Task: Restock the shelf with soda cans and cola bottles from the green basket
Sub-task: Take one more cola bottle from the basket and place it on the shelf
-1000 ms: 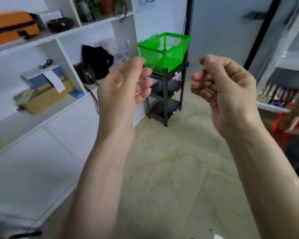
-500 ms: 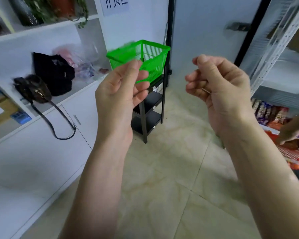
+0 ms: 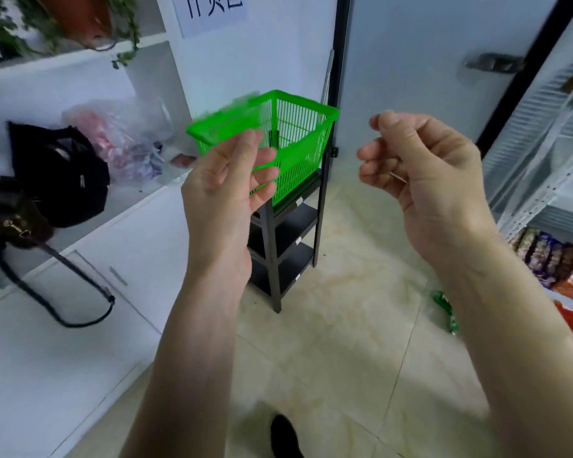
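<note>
Green basket (image 3: 298,143) on far black rack (image 3: 280,246), left rim blurred, contents hidden by walls. Left hand (image 3: 225,183), right hand (image 3: 424,170): fingers loosely curled, holding nothing.

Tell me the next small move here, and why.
Probably step closer and reach both hands to the green basket. The left hand and right hand are raised with fingers loosely curled, holding nothing, and the basket sits ahead on top of the black rack, not yet touched.
</note>
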